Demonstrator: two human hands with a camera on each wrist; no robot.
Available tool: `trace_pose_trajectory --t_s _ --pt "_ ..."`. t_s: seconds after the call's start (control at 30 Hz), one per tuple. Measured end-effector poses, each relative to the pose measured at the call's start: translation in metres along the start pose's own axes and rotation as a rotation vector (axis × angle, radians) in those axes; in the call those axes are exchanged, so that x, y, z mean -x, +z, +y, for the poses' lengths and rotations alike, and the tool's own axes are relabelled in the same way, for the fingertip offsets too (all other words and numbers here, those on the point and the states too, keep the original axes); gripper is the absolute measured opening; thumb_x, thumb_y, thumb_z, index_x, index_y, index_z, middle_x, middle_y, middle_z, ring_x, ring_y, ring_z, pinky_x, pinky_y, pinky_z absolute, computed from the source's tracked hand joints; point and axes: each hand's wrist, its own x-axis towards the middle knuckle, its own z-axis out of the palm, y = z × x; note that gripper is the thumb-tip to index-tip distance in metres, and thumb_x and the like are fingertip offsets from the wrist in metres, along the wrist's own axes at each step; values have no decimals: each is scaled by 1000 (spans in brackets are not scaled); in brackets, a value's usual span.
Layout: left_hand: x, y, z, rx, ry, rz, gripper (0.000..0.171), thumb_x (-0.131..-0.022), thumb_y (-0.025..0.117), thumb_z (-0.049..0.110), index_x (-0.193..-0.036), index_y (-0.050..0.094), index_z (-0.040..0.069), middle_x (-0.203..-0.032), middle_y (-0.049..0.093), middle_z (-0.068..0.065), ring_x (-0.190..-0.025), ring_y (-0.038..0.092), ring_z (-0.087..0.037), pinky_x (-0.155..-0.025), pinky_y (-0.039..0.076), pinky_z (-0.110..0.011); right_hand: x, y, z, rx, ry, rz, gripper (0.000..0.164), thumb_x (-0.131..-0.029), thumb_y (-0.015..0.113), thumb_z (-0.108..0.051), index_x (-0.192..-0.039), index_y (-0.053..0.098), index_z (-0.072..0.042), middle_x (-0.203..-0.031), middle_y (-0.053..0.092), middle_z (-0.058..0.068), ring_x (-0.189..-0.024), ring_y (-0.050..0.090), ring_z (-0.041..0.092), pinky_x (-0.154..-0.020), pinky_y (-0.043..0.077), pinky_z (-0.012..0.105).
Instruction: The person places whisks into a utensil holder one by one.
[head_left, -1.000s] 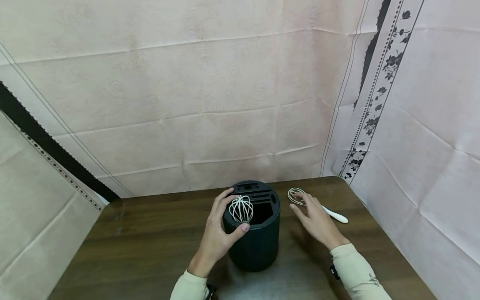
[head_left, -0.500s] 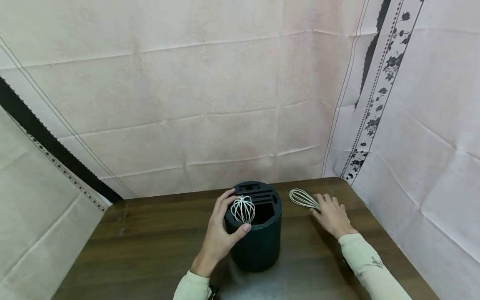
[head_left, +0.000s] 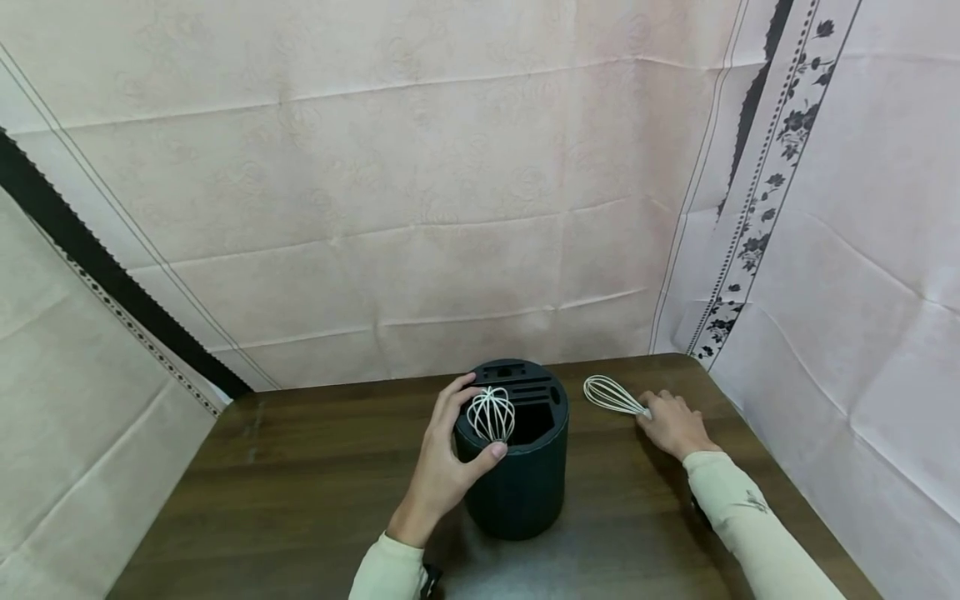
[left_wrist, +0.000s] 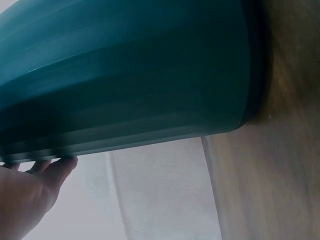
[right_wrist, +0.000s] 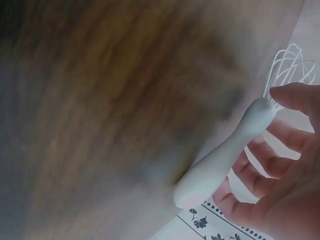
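A dark green round utensil holder [head_left: 517, 492] stands upright on the table. The person's left hand [head_left: 442, 467] grips it near the top, fingers along its left rim and thumb at the front. Between thumb and fingers, a whisk [head_left: 491, 414] rises head up from the holder, its handle hidden inside. To the right, a second whisk [head_left: 611, 393] has cream wires and a white handle [right_wrist: 225, 150]. The right hand [head_left: 672, 423] holds this one, with the thumb at its neck and the fingers curled along the handle in the right wrist view.
The holder's top has slots and a larger opening [head_left: 532, 422]. Brown wooden table [head_left: 315, 475] surface lies around it. Pale cloth [head_left: 450, 192] hangs behind the table's back edge, and more cloth [head_left: 885, 333] borders the right side.
The right hand has moved right from the second whisk's wire head to its handle and taken hold of it. The left hand stays at the holder.
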Motion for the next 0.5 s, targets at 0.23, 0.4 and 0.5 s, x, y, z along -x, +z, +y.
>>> trace_pose_trajectory --t_s 0.23,0.4,0.5 --pt "1 -1 -1 5 -5 12 62 -89 81 37 -145 55 32 -165 36 9 -147 41 -20 -116 38 -64 -2 5 -2 24 -32 13 32 -101 61 -14 -128 66 2 -109 64 23 -100 64 48 -76 50 72" --pt "1 0 0 7 -5 1 62 -89 81 37 -145 55 33 -166 36 9 -149 39 -21 -117 35 -66 2 5 -3 15 -51 48 29 -99 64 -10 -125 67 2 -104 65 20 -95 65 46 -70 53 66" --pt "1 0 0 7 -7 1 62 -89 81 38 -146 54 34 -166 36 9 -150 38 -21 -117 33 -67 3 4 -4 19 -62 66 30 -98 65 -10 -125 67 2 -106 65 21 -97 65 48 -71 53 66"
